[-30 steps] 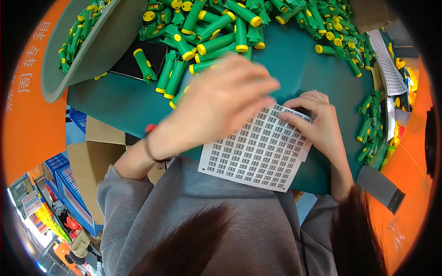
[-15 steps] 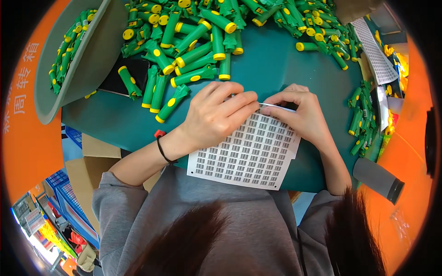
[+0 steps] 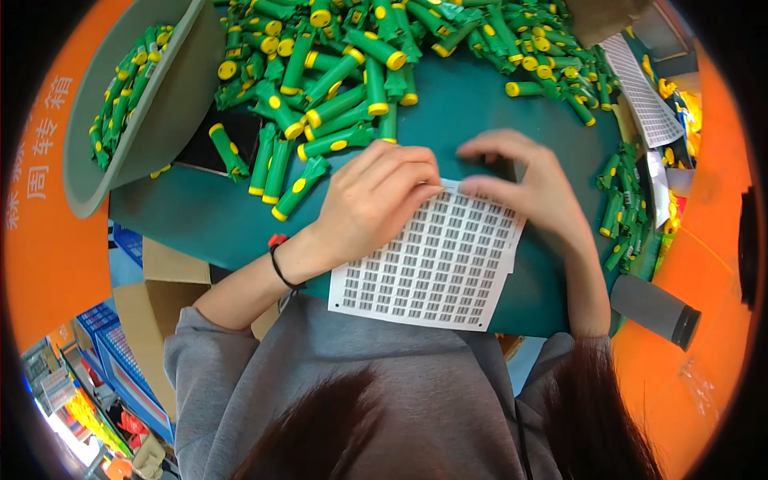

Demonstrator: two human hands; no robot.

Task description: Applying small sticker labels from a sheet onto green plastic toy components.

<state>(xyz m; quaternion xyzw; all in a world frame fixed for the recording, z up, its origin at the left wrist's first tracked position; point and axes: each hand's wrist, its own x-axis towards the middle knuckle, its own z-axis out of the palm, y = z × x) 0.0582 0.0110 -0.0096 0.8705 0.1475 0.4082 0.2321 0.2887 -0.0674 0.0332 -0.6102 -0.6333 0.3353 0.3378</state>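
On the green table point(image 3: 200, 216), just before our chest, we are steadying the white label sheet point(image 3: 432, 260); our left hand point(image 3: 376, 200) is pinching at its far edge with fingers pressed together; our right hand point(image 3: 536, 188) is hovering just beside, fingers spread; green-and-yellow flashlights point(image 3: 336, 104) are lying beyond.

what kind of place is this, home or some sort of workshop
Most likely a small factory or packing bench, not a home. A heap of identical green and yellow toys covers the green table, a grey bin holds more, and both hands work at a sheet of small labels.
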